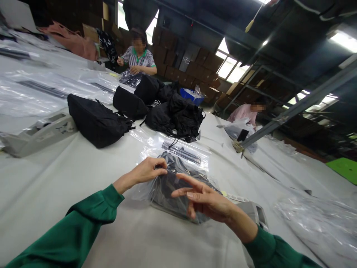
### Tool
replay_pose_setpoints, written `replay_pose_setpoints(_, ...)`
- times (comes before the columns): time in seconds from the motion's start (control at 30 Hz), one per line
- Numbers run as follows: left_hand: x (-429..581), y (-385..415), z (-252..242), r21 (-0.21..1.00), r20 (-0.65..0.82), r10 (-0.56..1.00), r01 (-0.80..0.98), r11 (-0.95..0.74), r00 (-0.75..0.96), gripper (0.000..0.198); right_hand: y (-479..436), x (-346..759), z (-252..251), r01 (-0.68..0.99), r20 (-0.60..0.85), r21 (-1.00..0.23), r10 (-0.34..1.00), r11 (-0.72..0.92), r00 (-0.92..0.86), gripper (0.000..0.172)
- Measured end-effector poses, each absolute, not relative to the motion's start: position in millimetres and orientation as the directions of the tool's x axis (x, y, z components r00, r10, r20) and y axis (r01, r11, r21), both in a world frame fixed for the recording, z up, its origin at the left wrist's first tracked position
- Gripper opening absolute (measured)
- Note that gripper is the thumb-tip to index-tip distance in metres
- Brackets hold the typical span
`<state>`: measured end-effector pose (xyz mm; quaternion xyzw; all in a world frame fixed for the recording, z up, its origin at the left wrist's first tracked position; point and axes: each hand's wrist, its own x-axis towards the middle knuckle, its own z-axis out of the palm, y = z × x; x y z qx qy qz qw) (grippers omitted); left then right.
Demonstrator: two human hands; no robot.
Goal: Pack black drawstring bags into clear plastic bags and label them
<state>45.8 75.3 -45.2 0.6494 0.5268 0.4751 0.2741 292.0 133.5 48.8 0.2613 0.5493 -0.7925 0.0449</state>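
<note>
A dark item in a clear plastic bag [173, 197] lies on the white table in front of me. My left hand [152, 169] pinches the bag's upper left edge between thumb and fingers. Over the right part of the bag hovers my right hand [205, 199], its fingers spread and nothing held in them. Just beyond the bagged item is a clear plastic sheet or bag [205, 154] with a dark printed strip. Whether my right fingertips touch the plastic cannot be made out.
Black bags [96, 121] and a black heap [178, 115] lie farther back. Grey tape dispensers stand at left [41, 136] and right [252, 214]. Plastic bags [323, 223] lie at right. A person in a striped shirt [142, 61] and another in pink [244, 113] are beyond.
</note>
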Motion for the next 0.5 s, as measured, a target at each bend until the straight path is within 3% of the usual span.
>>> replay_pose_setpoints(0.1,46.6,74.8,-43.3,0.855,0.326,0.945,0.427,-0.293,-0.004,0.009,127.5,293.5,32.9,0.317,-0.435,-0.863,0.258,-0.394,-0.863,0.071)
replay_pose_setpoints(0.27,48.3,73.7,-42.9,0.854,0.326,0.945,0.43,-0.292,-0.004,0.01,130.8,285.2,10.2,0.345,-0.396,-0.917,0.379,-0.199,-0.836,0.076)
replay_pose_setpoints(0.5,48.9,71.6,-37.6,0.854,0.31,0.951,0.432,-0.289,0.023,0.011,132.7,280.9,-3.5,0.412,-0.365,-0.911,0.43,0.017,-0.825,0.075)
